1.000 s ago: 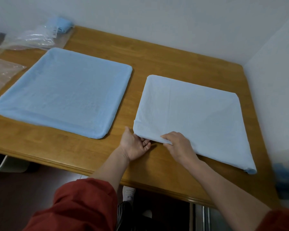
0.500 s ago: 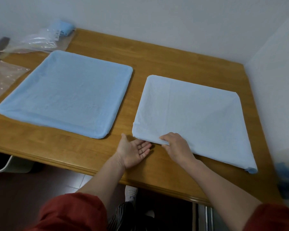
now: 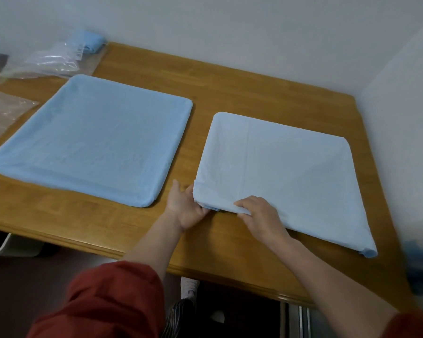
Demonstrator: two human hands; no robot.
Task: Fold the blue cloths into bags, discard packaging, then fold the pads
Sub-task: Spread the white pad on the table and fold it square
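**Both hands at the near-left corner of the pale pad**

The left hand [image 3: 185,208] lies palm up on the brown wooden table [image 3: 230,89]. Its fingers reach under the near-left corner of the pale, whitish-blue square pad [image 3: 291,172], where their tips are hidden. The thumb stands spread away from the pad and clamps nothing.

The right hand [image 3: 260,215] is just beside it on the pad's near edge, knuckles up. Its fingers curl over that edge and pinch the fabric, which is lifted a little off the table, showing a darker blue underside between the two hands. The rest of this pad lies flat, stretching away from the right hand towards the far right side of the table, with fold creases across its top. Its near-right corner ends in a small blue roll.

To the left of the left hand, well apart from the pale pad, a deeper blue square pad with rounded corners [image 3: 95,140] lies spread flat, touched by neither hand.

Beyond that pad, at the far left corner of the table, sit crumpled clear plastic bags [image 3: 51,62], with a bundled light blue cloth [image 3: 89,41] at their far end. A pinkish translucent plastic sheet [image 3: 3,113] lies at the left edge of the table.

Rust-red sleeves [image 3: 112,301] are pushed up both forearms. The table stands in a corner of white walls [image 3: 230,25].
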